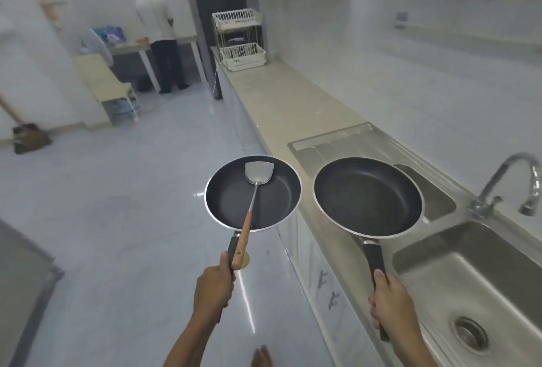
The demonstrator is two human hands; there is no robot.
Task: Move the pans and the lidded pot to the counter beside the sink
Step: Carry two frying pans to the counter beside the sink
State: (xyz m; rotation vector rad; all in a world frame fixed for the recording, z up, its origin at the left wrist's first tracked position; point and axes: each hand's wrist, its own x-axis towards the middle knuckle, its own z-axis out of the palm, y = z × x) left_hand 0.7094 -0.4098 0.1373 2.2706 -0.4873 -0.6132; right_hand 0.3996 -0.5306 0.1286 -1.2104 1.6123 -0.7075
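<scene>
My left hand (pixel 212 289) grips the black handle of a small dark frying pan (pixel 231 205), held level over the floor just left of the counter edge. A metal spatula (pixel 258 174) with a wooden handle lies inside this pan, its handle sticking out toward my hand. My right hand (pixel 388 297) holds the black handle of a larger dark frying pan (pixel 368 196), which hovers above the steel draining board (pixel 331 143) of the sink (pixel 481 284). The beige counter (pixel 281 102) runs away beyond the draining board. No lidded pot is in sight.
A curved tap (pixel 510 181) rises at the sink's far side. A white two-tier wire rack (pixel 239 40) stands at the counter's far end. A person (pixel 159 35) stands at a table in the back left. A small stool (pixel 105 87) and broom (pixel 26 134) sit by the left wall.
</scene>
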